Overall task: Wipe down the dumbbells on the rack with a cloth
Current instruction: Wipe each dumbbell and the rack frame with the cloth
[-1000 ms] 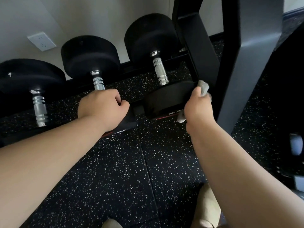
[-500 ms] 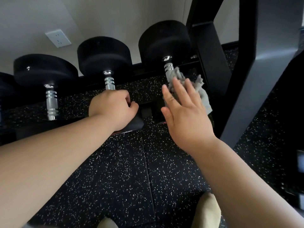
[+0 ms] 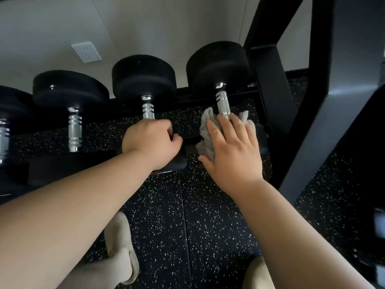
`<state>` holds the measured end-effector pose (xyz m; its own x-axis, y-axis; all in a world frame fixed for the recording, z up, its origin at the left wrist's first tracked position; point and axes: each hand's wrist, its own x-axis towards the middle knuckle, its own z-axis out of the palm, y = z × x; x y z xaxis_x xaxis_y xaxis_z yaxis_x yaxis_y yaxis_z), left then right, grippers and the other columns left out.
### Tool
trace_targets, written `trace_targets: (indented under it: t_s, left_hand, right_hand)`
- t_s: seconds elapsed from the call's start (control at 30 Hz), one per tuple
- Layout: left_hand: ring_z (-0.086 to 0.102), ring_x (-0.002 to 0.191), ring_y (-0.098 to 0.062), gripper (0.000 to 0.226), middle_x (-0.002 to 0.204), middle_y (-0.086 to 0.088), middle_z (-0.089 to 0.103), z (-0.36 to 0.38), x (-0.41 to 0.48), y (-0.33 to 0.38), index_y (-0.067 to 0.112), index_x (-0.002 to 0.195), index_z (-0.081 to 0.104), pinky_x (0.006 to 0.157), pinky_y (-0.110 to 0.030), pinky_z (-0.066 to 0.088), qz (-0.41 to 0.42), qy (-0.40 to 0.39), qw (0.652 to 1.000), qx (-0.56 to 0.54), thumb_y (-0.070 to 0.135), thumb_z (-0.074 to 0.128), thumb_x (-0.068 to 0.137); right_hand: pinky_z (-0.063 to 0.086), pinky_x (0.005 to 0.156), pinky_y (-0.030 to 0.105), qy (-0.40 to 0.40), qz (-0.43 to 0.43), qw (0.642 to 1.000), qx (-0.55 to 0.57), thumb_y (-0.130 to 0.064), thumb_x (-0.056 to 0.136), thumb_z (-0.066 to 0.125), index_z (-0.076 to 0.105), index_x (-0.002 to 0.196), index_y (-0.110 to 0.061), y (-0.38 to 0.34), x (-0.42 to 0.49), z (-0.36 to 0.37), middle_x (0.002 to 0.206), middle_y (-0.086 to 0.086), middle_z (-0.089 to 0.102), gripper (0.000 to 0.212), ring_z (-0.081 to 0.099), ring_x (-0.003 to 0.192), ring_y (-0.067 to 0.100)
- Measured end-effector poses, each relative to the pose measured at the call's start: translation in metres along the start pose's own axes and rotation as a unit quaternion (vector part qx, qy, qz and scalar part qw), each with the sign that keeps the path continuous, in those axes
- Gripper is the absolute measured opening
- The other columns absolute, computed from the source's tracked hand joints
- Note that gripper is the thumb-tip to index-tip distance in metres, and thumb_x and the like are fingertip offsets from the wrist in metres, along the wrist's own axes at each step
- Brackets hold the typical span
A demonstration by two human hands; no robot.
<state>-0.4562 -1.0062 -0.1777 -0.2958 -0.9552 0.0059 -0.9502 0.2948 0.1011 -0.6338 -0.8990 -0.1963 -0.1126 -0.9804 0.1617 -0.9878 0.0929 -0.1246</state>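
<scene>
Okay, right hand (image 3: 231,151) lies flat, fingers straight and spread, pressing a crumpled grey cloth (image 3: 206,130) onto the near part of the right dumbbell (image 3: 217,65), just below its ribbed chrome handle (image 3: 222,101). The cloth is soft and fuzzy, bunched up, and pokes out left and far of the fingers. Left hand (image 3: 150,142) is a fist, fingers curled round the handle of the second dumbbell (image 3: 143,78) just to the left, covering its near end. Both dumbbells have round matte black heads, far heads toward the wall. More dumbbells (image 3: 70,94) of the same type sit further left. All rest on a black metal rack (image 3: 273,84) with an angular upright at right. The floor (image 3: 158,226) is black rubber with white flecks. A white socket (image 3: 86,51) sits on the far wall. Beige fuzzy slippers (image 3: 120,247) show near.
</scene>
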Motion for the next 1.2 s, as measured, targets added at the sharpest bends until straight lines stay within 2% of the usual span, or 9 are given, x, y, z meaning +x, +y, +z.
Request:
trace_targets:
  t_s: [0.17, 0.27, 0.43, 0.53, 0.67, 0.73, 0.87, 1.03, 1.2]
  left_hand:
    - [0.057, 0.078, -0.021, 0.029, 0.080, 0.007, 0.053, -0.002, 0.000, 0.001, 0.030, 0.087, 0.065, 0.063, -0.032, 0.040, 0.008, -0.002, 1.000, 0.003, 0.057, 0.054, 0.092]
    - [0.057, 0.077, -0.021, 0.030, 0.080, 0.006, 0.054, 0.000, 0.000, 0.000, 0.029, 0.086, 0.065, 0.063, -0.032, 0.041, 0.015, 0.004, 1.000, 0.004, 0.057, 0.054, 0.092]
    - [0.057, 0.076, -0.020, 0.030, 0.078, 0.005, 0.058, 0.008, 0.002, -0.004, 0.028, 0.083, 0.066, 0.065, -0.033, 0.046, 0.032, 0.030, 0.999, -0.004, 0.055, 0.056, 0.088]
    - [0.058, 0.080, -0.018, 0.031, 0.078, 0.006, 0.060, 0.011, 0.003, -0.005, 0.027, 0.083, 0.066, 0.070, -0.035, 0.052, 0.037, 0.031, 0.999, -0.004, 0.055, 0.053, 0.089]
    - [0.058, 0.078, -0.018, 0.035, 0.076, 0.007, 0.060, 0.016, 0.006, -0.008, 0.027, 0.082, 0.066, 0.073, -0.038, 0.054, 0.039, 0.035, 0.999, -0.004, 0.057, 0.048, 0.086]
    - [0.057, 0.077, -0.018, 0.040, 0.074, 0.007, 0.059, 0.019, 0.007, -0.008, 0.027, 0.080, 0.066, 0.071, -0.037, 0.052, 0.042, 0.038, 0.998, -0.001, 0.059, 0.042, 0.083]
    - [0.058, 0.077, -0.018, 0.047, 0.074, 0.008, 0.059, 0.021, 0.008, -0.009, 0.028, 0.081, 0.064, 0.067, -0.034, 0.048, 0.053, 0.033, 0.998, 0.008, 0.064, 0.033, 0.081]
    - [0.059, 0.079, -0.017, 0.049, 0.074, 0.009, 0.059, 0.019, 0.009, -0.009, 0.029, 0.082, 0.063, 0.066, -0.033, 0.046, 0.057, 0.021, 0.998, 0.021, 0.066, 0.031, 0.081]
    - [0.058, 0.079, -0.016, 0.044, 0.075, 0.009, 0.059, 0.017, 0.008, -0.008, 0.029, 0.084, 0.065, 0.065, -0.032, 0.042, 0.061, 0.029, 0.997, 0.026, 0.066, 0.041, 0.085]
  right_hand:
    - [0.009, 0.128, 0.046, -0.009, -0.039, 0.999, 0.009, -0.060, 0.098, 0.052, 0.037, 0.159, -0.026, 0.006, -0.003, -0.003, 0.166, 0.004, 0.031, 0.072, 0.019, 0.156, 0.028]
    - [0.017, 0.128, 0.042, -0.009, 0.034, 0.998, 0.058, -0.057, 0.104, 0.040, 0.036, 0.159, -0.019, 0.018, 0.001, -0.007, 0.166, 0.004, 0.031, 0.068, 0.018, 0.157, 0.023]
    - [0.039, 0.113, 0.036, -0.046, 0.111, 0.991, 0.055, -0.054, 0.104, 0.021, 0.058, 0.133, -0.007, 0.021, 0.045, -0.012, 0.134, 0.011, 0.062, 0.067, 0.053, 0.129, 0.027]
    - [0.047, 0.098, 0.040, -0.087, 0.166, 0.981, 0.053, -0.046, 0.110, 0.025, 0.056, 0.128, -0.005, 0.019, 0.099, -0.029, 0.123, 0.016, 0.063, 0.055, 0.059, 0.116, 0.033]
    - [0.044, 0.102, 0.042, -0.252, 0.216, 0.942, 0.044, -0.035, 0.111, 0.036, 0.035, 0.154, -0.009, 0.025, 0.155, -0.020, 0.146, 0.021, 0.046, 0.050, 0.050, 0.131, 0.037]
    - [0.041, 0.101, 0.037, -0.350, 0.207, 0.913, 0.036, -0.041, 0.110, 0.037, 0.049, 0.145, -0.003, 0.030, 0.160, -0.015, 0.145, 0.020, 0.052, 0.053, 0.051, 0.132, 0.036]
    - [0.041, 0.087, 0.035, -0.390, 0.162, 0.906, -0.006, -0.045, 0.105, 0.052, 0.061, 0.131, -0.002, 0.047, 0.157, -0.018, 0.132, 0.018, 0.062, 0.051, 0.058, 0.124, 0.036]
    - [0.042, 0.084, 0.032, -0.295, 0.234, 0.918, 0.122, -0.044, 0.099, 0.064, 0.062, 0.130, -0.003, 0.045, 0.169, -0.012, 0.129, 0.017, 0.064, 0.051, 0.061, 0.122, 0.035]
    - [0.044, 0.087, 0.032, -0.218, 0.227, 0.941, 0.120, -0.053, 0.107, 0.038, 0.055, 0.137, -0.002, 0.035, 0.180, 0.005, 0.129, 0.017, 0.063, 0.062, 0.060, 0.118, 0.034]
